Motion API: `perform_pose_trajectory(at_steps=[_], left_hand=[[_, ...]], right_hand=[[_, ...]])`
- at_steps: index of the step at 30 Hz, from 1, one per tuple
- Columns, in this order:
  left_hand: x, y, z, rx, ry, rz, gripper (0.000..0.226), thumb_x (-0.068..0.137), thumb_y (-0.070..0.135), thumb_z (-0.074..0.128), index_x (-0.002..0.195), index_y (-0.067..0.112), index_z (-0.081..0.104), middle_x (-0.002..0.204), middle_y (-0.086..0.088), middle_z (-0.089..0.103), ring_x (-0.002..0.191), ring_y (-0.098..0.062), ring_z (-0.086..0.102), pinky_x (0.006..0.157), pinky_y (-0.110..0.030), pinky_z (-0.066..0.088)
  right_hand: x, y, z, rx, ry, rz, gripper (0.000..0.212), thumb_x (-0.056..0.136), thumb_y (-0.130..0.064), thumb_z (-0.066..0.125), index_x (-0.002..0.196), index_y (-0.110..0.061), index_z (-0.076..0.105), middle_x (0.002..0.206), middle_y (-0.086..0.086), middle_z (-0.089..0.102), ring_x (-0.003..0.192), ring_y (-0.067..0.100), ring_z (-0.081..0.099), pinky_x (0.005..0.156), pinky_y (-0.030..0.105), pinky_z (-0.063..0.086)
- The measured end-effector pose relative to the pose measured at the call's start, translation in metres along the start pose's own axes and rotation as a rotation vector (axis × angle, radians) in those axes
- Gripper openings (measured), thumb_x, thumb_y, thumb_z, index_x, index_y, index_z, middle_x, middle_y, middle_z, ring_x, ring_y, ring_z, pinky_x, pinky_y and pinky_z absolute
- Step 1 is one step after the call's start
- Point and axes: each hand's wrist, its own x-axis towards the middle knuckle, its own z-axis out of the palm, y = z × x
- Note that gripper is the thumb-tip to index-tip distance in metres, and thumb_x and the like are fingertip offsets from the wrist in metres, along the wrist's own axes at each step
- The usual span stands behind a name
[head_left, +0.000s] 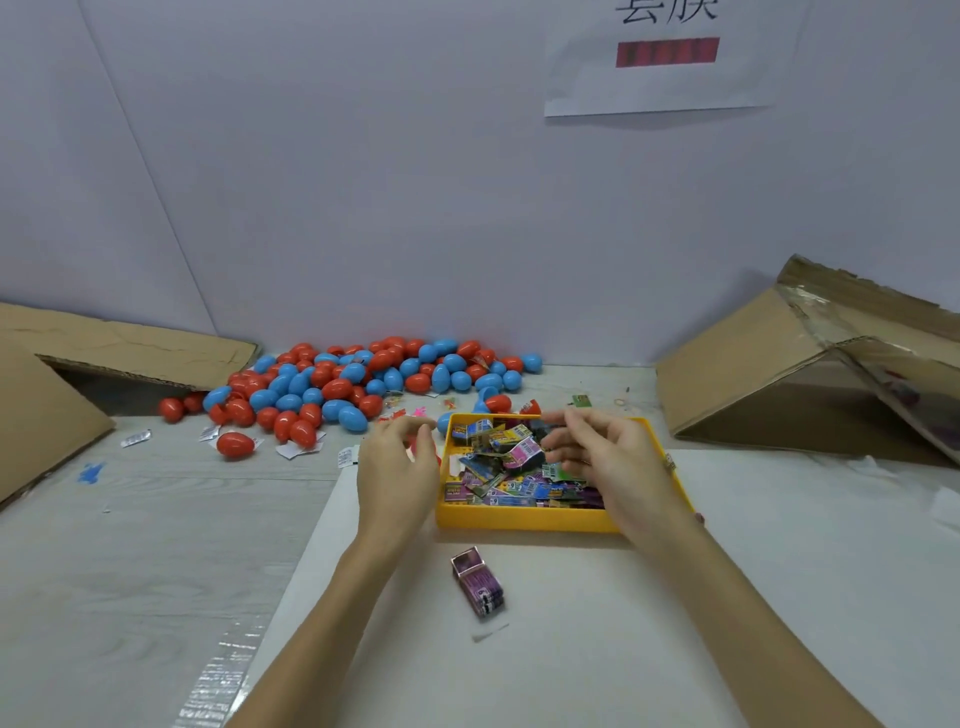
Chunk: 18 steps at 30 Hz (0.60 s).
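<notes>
Wall sheet (660, 78) — large black characters, cropped, unreadable; small purple box (480, 584) shows a digit, perhaps 9.

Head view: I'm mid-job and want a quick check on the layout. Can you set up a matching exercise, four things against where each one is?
Things
1. yellow tray
2. purple box
3. pile of red and blue eggs
4. paper sign

Places
A. stuck high on the wall
B. at the back of the table, against the wall
C. under the right hand
D. lying alone on the white sheet, nearer the person than the tray

Pairs: 1-C, 2-D, 3-B, 4-A
</notes>
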Motion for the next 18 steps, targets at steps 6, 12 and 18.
perform_pose_trajectory(at_steps=[6,12,18], left_hand=[[0.081,-0.016,0.015,0.367,-0.097,0.105,0.032,0.103,0.007,0.05,0.13,0.011,0.068,0.134,-0.012,0.059,0.122,-0.029,0.052,0.1,-0.04,0.048],[0.131,-0.012,0.049,0.572,-0.499,0.265,0.034,0.108,0.026,0.046,0.135,0.019,0.064,0.133,-0.016,0.059,0.121,-0.032,0.054,0.102,-0.047,0.046],[0.13,-0.025,0.053,0.494,-0.449,0.197,0.036,0.1,0.019,0.061,0.135,0.009,0.059,0.126,-0.017,0.066,0.111,-0.031,0.061,0.093,-0.042,0.051]], right_hand=[[0.001,0.003,-0.001,0.046,-0.005,0.021,0.028,0.108,-0.018,0.05,0.102,-0.008,0.076,0.077,0.005,0.074,0.069,0.012,0.069,0.061,0.019,0.054],[0.0,0.003,0.001,0.03,-0.001,0.022,0.028,0.108,-0.017,0.05,0.101,-0.007,0.075,0.076,0.004,0.074,0.067,0.011,0.068,0.062,0.019,0.055],[0.001,0.003,0.001,0.003,0.0,0.026,0.029,0.108,-0.017,0.05,0.099,-0.008,0.076,0.076,0.004,0.075,0.067,0.01,0.068,0.063,0.019,0.055]])
